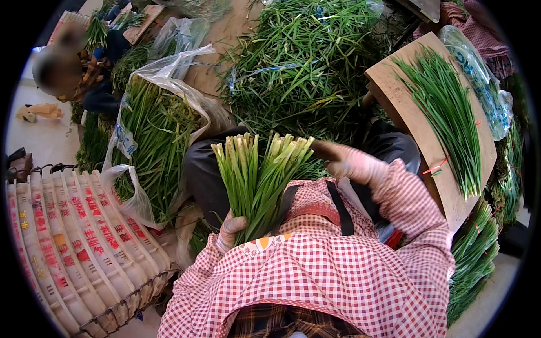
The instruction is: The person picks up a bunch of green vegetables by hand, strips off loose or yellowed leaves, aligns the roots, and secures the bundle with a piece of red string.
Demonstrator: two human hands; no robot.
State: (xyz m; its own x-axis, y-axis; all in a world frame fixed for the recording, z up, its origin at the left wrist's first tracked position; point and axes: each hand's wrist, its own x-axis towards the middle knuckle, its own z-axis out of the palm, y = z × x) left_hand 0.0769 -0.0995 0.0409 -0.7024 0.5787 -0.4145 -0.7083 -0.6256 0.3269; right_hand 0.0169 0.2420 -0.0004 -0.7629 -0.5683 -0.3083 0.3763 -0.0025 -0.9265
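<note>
My left hand [232, 230] grips a thick bunch of garlic chives [249, 186] low down, near my lap. Its pale stem ends point away from me and fan into two clumps. At the right of those ends is my right hand [347, 162], in a pale glove with dark fingers. It is blurred by motion, its fingers stretched toward the stems and nothing visible in its grasp. Whether it touches them is unclear. Beyond my knees lies a large heap of loose green leaves [296, 72].
To my right, a wooden board [389, 76] bears chives [448, 114] and a red tie [437, 167]. Tied bundles [473, 249] lie below it. A plastic bag [198, 99] of chives [156, 143] and a white plastic crate [84, 236] stand left. Other people sit nearby.
</note>
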